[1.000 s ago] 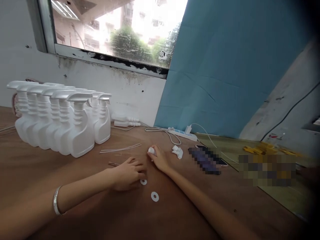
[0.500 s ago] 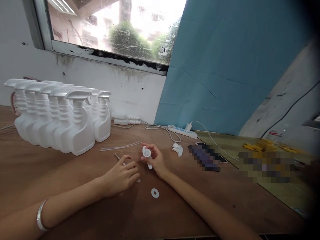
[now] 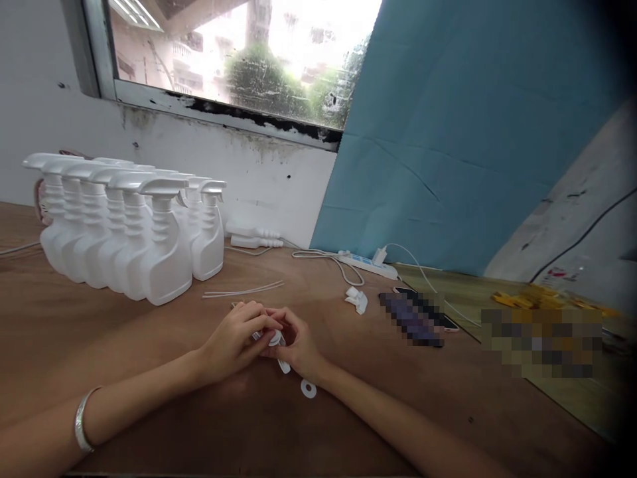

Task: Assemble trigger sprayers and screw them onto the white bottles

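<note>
My right hand [image 3: 298,345] is closed around a white spray trigger head [image 3: 283,364], whose narrow end sticks out below the fingers. My left hand [image 3: 239,335] meets it from the other side, thumb and fingers pinched on the round white part between both hands. Whether the left fingertips also hold a small loose piece is hidden. A flat white ring washer [image 3: 308,389] lies on the brown table just below the right hand. Behind the hands rest thin white tubes [image 3: 243,290]. Farther right is a loose white plastic piece [image 3: 357,300].
Several white spray bottles [image 3: 166,265] stand in rows at the left. Along the wall lie a power strip [image 3: 368,264] and a cable [image 3: 323,253]. Phones [image 3: 413,318], partly blurred out, lie at right, with yellow items [image 3: 537,296] beyond on a greenish surface.
My left hand has moved from the tabletop to the spray trigger head. The right hand has brought that head lower and left. A small white piece by the left fingers no longer shows.
</note>
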